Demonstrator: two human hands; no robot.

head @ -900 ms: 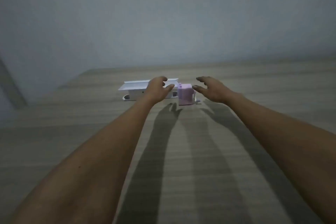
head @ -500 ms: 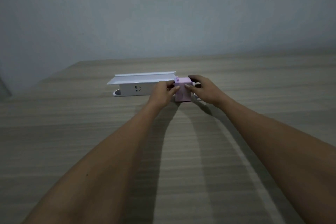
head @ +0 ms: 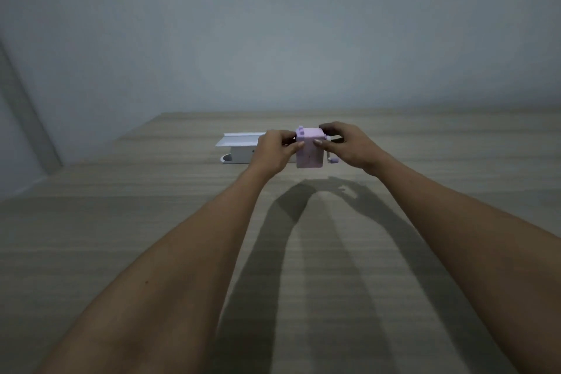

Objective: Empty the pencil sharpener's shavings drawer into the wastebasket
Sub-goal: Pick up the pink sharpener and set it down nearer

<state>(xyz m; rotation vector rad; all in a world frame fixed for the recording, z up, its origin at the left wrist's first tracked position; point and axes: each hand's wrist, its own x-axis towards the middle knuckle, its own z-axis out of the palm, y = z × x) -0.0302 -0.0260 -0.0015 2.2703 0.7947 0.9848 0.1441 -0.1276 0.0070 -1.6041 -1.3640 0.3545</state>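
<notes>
Pale grey-blue wall fills the upper half of the view, and below it runs a broad wood-grain laminate surface [head: 151,237], dim and crossed by the long shadows of two bare forearms. Toward the far edge lies a long white plastic power strip [head: 239,146], its near end hidden behind the left hand.

Just right of it is the small lilac plastic pencil sharpener [head: 309,150] with a crank on its right side. Both hands are pinching it now: the left hand [head: 273,150] with thumb and fingers on its left face, the right hand [head: 349,146] with its thumb on the front and its fingers curled over the top right. A moment ago the hands were spread and reaching; half a second ago they had only just closed on the sharpener as it stood on the surface. It now appears raised clear of the surface and drawn slightly nearer.

That suggests the grasp is secured and the drawer comes next. The drawer shows no gap, so it seems to be in place. No wastebasket is visible.
</notes>
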